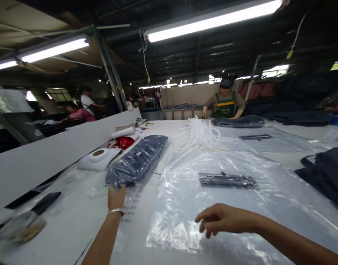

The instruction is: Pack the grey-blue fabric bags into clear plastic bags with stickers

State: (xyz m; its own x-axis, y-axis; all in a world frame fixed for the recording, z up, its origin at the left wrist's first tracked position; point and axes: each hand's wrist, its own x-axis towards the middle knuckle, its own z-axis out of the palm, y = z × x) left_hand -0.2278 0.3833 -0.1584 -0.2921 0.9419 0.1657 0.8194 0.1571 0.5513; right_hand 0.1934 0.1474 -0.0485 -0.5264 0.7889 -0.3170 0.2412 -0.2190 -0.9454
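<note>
My left hand point(116, 198) is at the near end of a dark blue folded garment in a clear plastic bag point(138, 160). Its fingers close on that end, partly hidden by the bag. To the right, my right hand point(217, 219) hovers above a large clear plastic bag point(182, 206), fingers loosely bent and apart, holding nothing. A dark narrow strip-like piece point(226, 180) shows on or inside this large bag; I cannot tell which. Small printed labels point(130, 212) lie on the white table beside my left wrist.
A bundle of white strips point(200, 134) lies beyond the large bag. At left are a roll of tape point(98, 154), a dark phone-like slab point(46, 202) and a clear container point(26, 228). Dark fabric point(327, 173) is piled right. Across the table stands a co-worker point(226, 99).
</note>
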